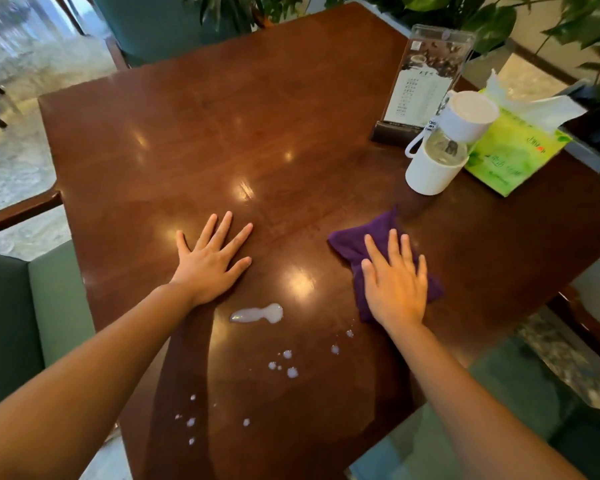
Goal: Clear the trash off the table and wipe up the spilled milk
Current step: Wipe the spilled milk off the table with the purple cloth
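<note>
Fingers straight and slightly spread, the right hand (395, 282) pressed flat on a crumpled purple cloth (364, 244), which lay on the table (222, 116) to the right of the spill, its far corner poking out beyond the fingertips. The left hand (210, 259) rested palm down on the bare wood, fingers splayed wide and grasping nothing. Between the two forearms, just nearer the person than the left hand, sat an elongated puddle of spilled milk (257, 314), apart from the cloth, with smaller droplets (288, 363) scattered toward the near edge. The dark, polished tabletop caught several bright ceiling reflections. At the far right corner stood a clear bottle (447, 143) with a white cap and white base, touching or just beside a green tissue pack (513, 150) with a white tissue pulled up from its top; behind the bottle, an upright acrylic menu stand (426, 77) held a printed card. Green upholstered chairs (14, 323) flanked the table on the near left and near right, another stood at the far side, and leafy plants (499, 19) lined the wall beyond, above a pale stone-patterned floor (18, 161).
</note>
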`<state>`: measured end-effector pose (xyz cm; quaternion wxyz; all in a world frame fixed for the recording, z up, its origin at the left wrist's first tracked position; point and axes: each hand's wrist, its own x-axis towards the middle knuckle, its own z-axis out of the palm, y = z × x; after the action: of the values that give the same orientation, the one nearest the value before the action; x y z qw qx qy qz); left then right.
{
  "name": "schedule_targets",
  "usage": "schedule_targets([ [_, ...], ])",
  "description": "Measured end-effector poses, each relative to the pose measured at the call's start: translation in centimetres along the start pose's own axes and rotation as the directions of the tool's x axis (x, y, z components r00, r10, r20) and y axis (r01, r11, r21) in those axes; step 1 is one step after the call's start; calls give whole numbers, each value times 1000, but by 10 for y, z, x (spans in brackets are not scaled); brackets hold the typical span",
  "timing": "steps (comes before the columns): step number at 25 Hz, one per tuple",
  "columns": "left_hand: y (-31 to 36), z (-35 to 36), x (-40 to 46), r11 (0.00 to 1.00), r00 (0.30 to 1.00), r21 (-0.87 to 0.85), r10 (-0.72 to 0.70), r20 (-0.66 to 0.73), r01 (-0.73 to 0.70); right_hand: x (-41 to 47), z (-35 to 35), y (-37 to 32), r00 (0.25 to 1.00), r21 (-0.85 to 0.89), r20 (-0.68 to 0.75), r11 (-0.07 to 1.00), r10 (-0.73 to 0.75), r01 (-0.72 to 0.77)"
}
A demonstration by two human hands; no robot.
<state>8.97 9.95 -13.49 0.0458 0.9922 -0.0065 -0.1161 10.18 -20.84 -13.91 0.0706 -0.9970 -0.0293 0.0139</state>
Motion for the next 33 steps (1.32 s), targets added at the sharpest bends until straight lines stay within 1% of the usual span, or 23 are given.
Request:
schedule_targets([
  [3, -17, -1, -4, 993, 993, -39, 105, -48, -107, -31, 3, -47, 998, 47, -36, 998, -48, 50],
  [5, -33, 0, -11, 984, 979, -4, 179, -95, -180, -57, 5, -74, 996, 79, -27, 993, -85, 87],
  [6, -40, 1, -14, 982, 977, 15, 188, -104, -187, -71, 6, -86, 993, 91, -21, 989, -114, 116],
  [8, -44, 5, -19, 990, 984, 19, 141, -107, -140, -105, 10, -100, 980, 96, -1, 976, -197, 197],
  [9, -43, 6, -20, 993, 987, 14, 120, -109, -119, -120, 11, -101, 970, 87, 12, 967, -241, 239],
  [11, -40, 4, -22, 993, 986, -2, 120, -114, -121, -144, 12, -89, 955, 56, 36, 954, -296, 293],
  [12, -41, 2, -24, 992, 985, -14, 125, -115, -128, -148, 11, -81, 957, 47, 42, 958, -286, 284],
  [13, -42, 1, -27, 991, 985, -24, 126, -119, -129, -146, 10, -72, 970, 43, 37, 970, -239, 238],
  [14, -44, 0, -30, 992, 985, -31, 120, -123, -125, -138, 7, -65, 987, 38, 25, 986, -161, 160],
  [16, -45, 3, -36, 993, 985, -39, 102, -142, -109, -103, 3, -58, 1000, 5, 4, 1000, -4, 4],
  [17, -46, 5, -38, 994, 983, -42, 93, -156, -100, -79, 2, -59, 999, -12, 17, 999, 34, -34],
  [18, -45, 6, -38, 995, 982, -43, 87, -167, -95, -53, 0, -61, 998, -24, 44, 999, 37, -36],
  [20, -46, 8, -37, 994, 980, -48, 88, -176, -97, -12, -1, -72, 995, -46, 88, 997, -52, 56],
  [22, -48, 10, -36, 993, 978, -59, 92, -188, -104, -3, 4, -90, 970, -51, 86, 972, -226, 231],
  [24, -49, 12, -36, 991, 976, -70, 99, -194, -114, -26, 11, -107, 909, -42, 63, 908, -413, 416],
  [26, -50, 12, -35, 990, 976, -78, 96, -194, -113, -60, 15, -117, 847, -7, 58, 849, -528, 529],
  [33, -49, 7, -36, 991, 981, -66, 106, -165, -118, -178, 16, -124, 764, 69, 93, 770, -638, 635],
])
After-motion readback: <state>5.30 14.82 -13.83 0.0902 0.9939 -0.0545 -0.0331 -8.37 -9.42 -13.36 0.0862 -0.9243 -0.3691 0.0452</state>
